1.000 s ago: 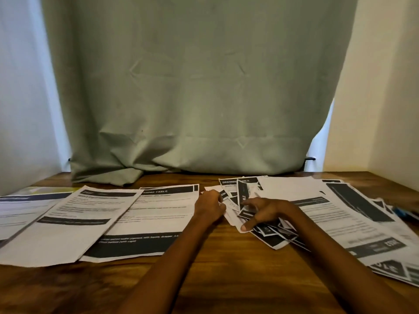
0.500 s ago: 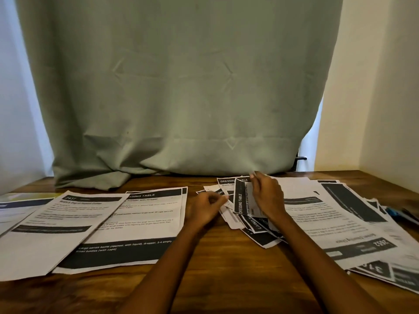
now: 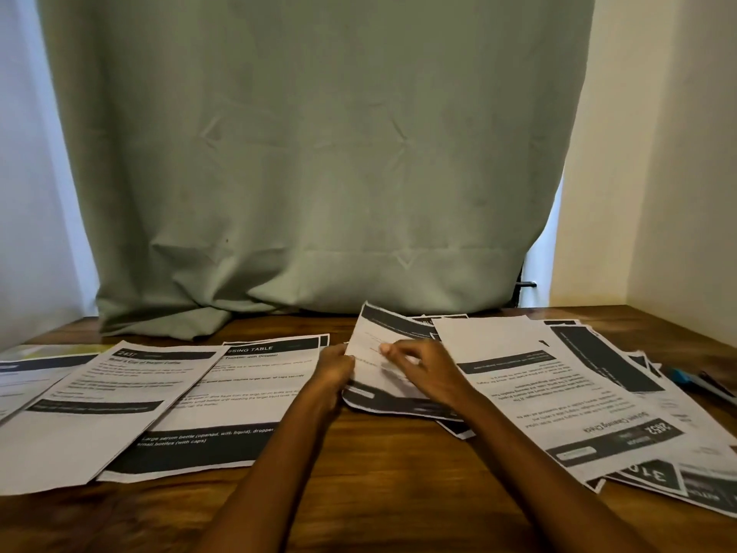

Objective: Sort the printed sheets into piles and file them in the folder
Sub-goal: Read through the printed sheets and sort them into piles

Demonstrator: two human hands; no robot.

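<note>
Printed sheets with dark header bars cover a wooden table (image 3: 379, 484). One sheet (image 3: 375, 341) is raised and tilted at mid table; my left hand (image 3: 333, 371) grips its left edge and my right hand (image 3: 422, 371) lies on its face with fingers curled, pinching the paper. Under it lies a messy heap of sheets (image 3: 578, 393) that spreads to the right. On the left are laid-out sheets: one headed "…SING TABLE" (image 3: 247, 397) and one headed "2437" (image 3: 103, 409), with another sheet (image 3: 28, 377) at the far left edge. No folder can be made out.
A pale green curtain (image 3: 319, 173) hangs behind the table and bunches on its back edge. Blue and dark pens (image 3: 702, 383) lie at the far right beside the heap. Walls close in on both sides. Bare wood shows at the front middle.
Both hands have lifted one sheet off the heap and turned it face up; half a second ago my right hand was reaching over the heap's far side. The camera view has shifted slightly right.
</note>
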